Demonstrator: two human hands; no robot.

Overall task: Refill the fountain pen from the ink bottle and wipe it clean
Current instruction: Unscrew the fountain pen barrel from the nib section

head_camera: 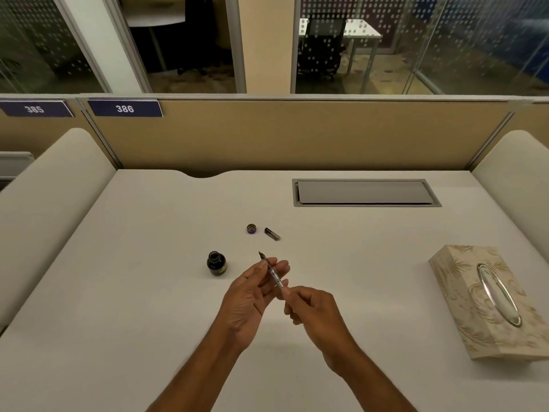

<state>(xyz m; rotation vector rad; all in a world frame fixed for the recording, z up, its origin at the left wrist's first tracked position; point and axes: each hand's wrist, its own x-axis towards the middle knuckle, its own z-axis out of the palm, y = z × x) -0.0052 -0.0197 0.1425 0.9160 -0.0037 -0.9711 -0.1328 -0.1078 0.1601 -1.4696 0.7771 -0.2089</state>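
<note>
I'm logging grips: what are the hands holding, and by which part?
Both hold the pen: the left hand pinches its front half, the right hand pinches its rear end.

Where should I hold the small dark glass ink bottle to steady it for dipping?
Likely round the wide lower body of the small dark glass ink bottle, from its left: it stands upright, uncapped, and its narrow mouth must stay free for the slim silver fountain pen.
</note>
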